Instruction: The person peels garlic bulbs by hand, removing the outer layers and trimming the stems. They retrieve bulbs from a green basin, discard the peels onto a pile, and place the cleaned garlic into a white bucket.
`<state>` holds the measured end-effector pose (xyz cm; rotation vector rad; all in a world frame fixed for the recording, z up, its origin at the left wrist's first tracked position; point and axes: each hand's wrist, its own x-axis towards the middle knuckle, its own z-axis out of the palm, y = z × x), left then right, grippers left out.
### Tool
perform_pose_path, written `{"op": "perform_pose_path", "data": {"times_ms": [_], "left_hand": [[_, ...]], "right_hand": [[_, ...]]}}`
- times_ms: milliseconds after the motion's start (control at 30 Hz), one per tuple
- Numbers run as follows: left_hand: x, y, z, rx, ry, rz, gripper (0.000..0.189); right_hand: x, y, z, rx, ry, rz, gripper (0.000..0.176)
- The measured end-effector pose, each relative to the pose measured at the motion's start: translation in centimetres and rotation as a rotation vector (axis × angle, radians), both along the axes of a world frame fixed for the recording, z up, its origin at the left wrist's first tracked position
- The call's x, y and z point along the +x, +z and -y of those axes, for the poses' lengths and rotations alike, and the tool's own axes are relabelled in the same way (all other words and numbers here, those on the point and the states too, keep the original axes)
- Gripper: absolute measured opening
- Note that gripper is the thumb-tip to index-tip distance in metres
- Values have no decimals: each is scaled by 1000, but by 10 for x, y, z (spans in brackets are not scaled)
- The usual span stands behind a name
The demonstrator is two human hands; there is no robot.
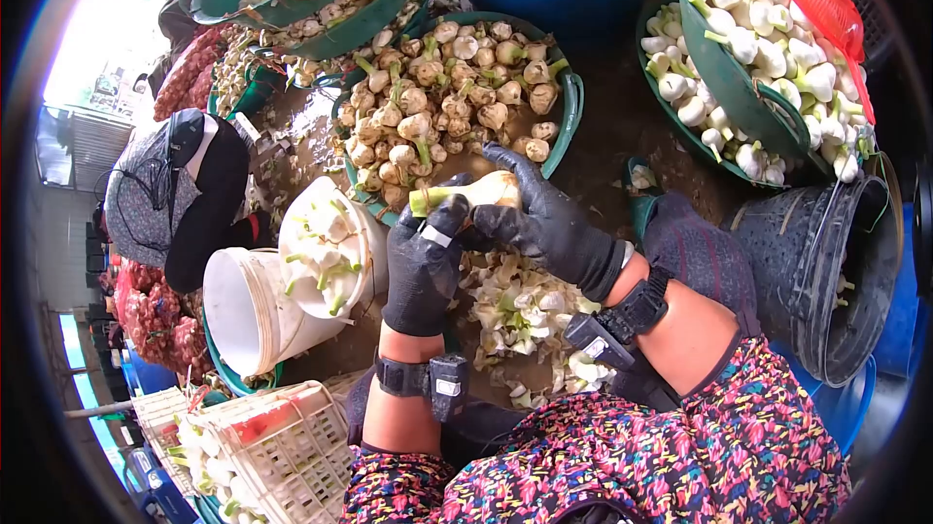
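Observation:
A garlic bulb (496,191) with a thick green stem lies between my two gloved hands, in front of the green basin (575,125). My left hand (424,266), in a black glove with white tape on a finger, is closed around the stem end. At the bulb end, the fingers of my right hand (549,232) curl around the garlic, with the index finger stretched above it. The undersides of the fingers are hidden. Brownish untrimmed garlic bulbs (413,101) fill the basin beyond. Below my hands is a pile of garlic peels (525,305).
White buckets (255,315) stand at left, one holding trimmed garlic (326,242). A black bucket (812,271) lies tilted at right. Green tubs of white garlic (748,48) with a red plastic scoop (826,4) are at upper right. Another person (185,189) bends over at left.

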<state>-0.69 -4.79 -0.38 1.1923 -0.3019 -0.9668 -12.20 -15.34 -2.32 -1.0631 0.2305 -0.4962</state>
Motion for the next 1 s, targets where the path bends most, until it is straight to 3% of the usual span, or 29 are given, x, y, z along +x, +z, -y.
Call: {"op": "perform_pose_path", "data": {"times_ms": [67,167,200,233,300,333,367,433,467,500,567,600,633,700,733,767,833,867,900,967,1000], "left_hand": [[2,-1,-5,32,-105,57,28],[3,11,-9,171,-141,201,24],[7,4,-12,191,-175,429,23],[9,4,-14,194,-177,427,23],[10,5,-18,190,-189,548,27],[10,-2,-17,170,-160,681,27],[12,-2,-15,143,-212,957,24],[4,-3,-7,90,-229,1107,20],[7,-5,-9,88,-305,1171,28],[6,-5,-11,90,-304,1171,28],[2,-4,-13,-5,-73,343,41],[14,-11,-21,-42,-150,198,53],[24,-16,-29,40,-198,302,49],[28,-4,-30,269,-237,217,49],[25,2,-32,247,-316,225,43],[13,10,-26,252,-318,222,43],[-12,16,-11,43,-65,298,33],[-9,13,-12,36,-53,283,27],[-7,13,-13,35,-51,282,27],[-1,11,-13,87,-43,294,24],[6,8,-16,142,-64,391,23]], "right_hand": [[3,-7,3,-264,-83,-145,57],[2,-15,13,-219,-27,-220,54],[2,-16,14,-263,-76,19,45],[-4,-16,17,-260,-77,17,45],[-15,16,24,296,435,-370,45],[-17,23,18,157,368,-363,51],[-17,21,17,274,484,-423,50],[-16,22,3,252,642,-324,47],[-16,22,2,196,657,-349,44],[-16,22,2,197,659,-349,44],[-15,25,6,538,514,-200,44],[-16,32,10,497,470,14,45],[-15,4,16,441,417,-191,46],[-11,-2,18,230,277,-158,50],[-8,-6,17,515,277,-146,45],[-9,-3,15,521,277,-148,45],[-10,6,11,423,206,-240,42],[-4,-1,8,175,112,-207,40],[-4,-6,11,174,114,-208,40],[-4,-4,18,-390,138,-550,37],[-4,3,8,-562,-204,-352,29]]}}
